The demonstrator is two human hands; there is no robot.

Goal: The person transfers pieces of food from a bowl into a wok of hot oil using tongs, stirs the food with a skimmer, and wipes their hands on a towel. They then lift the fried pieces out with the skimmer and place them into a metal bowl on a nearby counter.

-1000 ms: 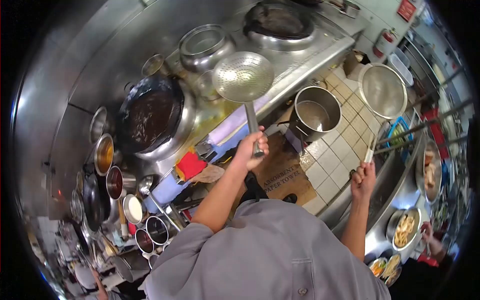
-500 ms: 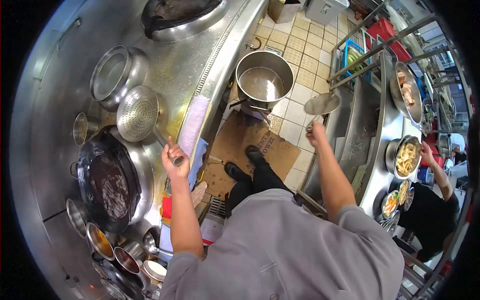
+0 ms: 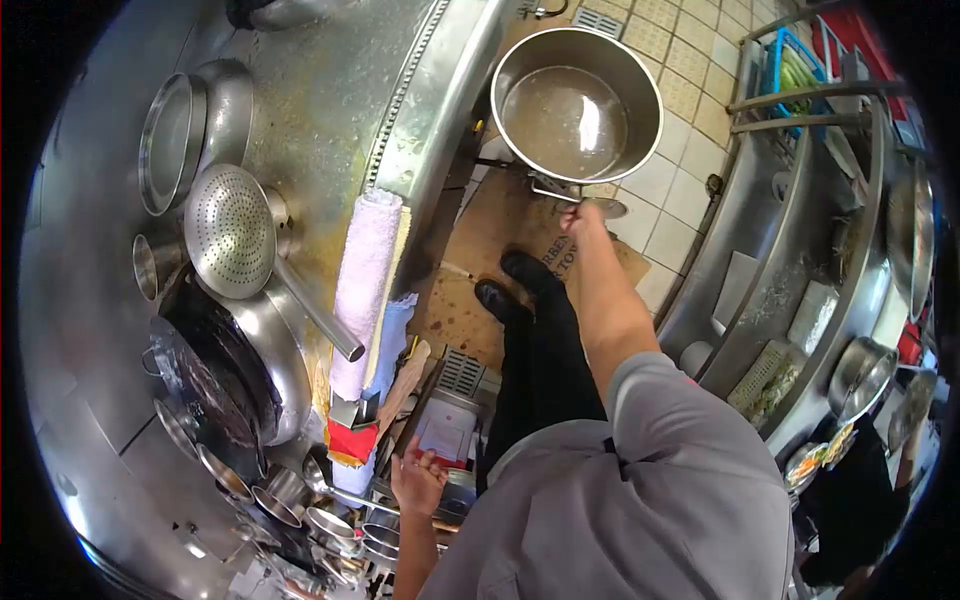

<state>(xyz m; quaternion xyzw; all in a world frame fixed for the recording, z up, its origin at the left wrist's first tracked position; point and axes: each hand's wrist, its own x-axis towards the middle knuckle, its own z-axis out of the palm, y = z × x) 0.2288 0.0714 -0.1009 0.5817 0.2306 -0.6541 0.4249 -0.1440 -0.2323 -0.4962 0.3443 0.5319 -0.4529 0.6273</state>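
Note:
My left hand [image 3: 420, 483] is at the lower middle, empty, its fingers apart. My right hand [image 3: 583, 215] is closed at the near rim of the large steel pot [image 3: 645, 115], which holds cloudy liquid. A small grey oval piece [image 3: 612, 208] shows beside its fingers; what the hand grips is mostly hidden. The perforated ladle [image 3: 230, 230] rests on the stove at left, its handle towards the counter edge, with no hand on it. A rolled pink towel [image 3: 367, 260] lies along that edge.
A blackened wok [image 3: 215, 380] and several metal bowls and pots stand at left. Cardboard [image 3: 455, 310] lies on the tiled floor. At right are steel shelves [image 3: 715, 270], a blue basket [image 3: 795, 70] and a steel bowl [image 3: 862, 380]. A person in black [image 3: 850, 500] stands beyond.
My left hand has let go of the perforated ladle and moved down. My right hand has moved left to the pot. The mesh skimmer it held is no longer clearly visible. The view has shifted.

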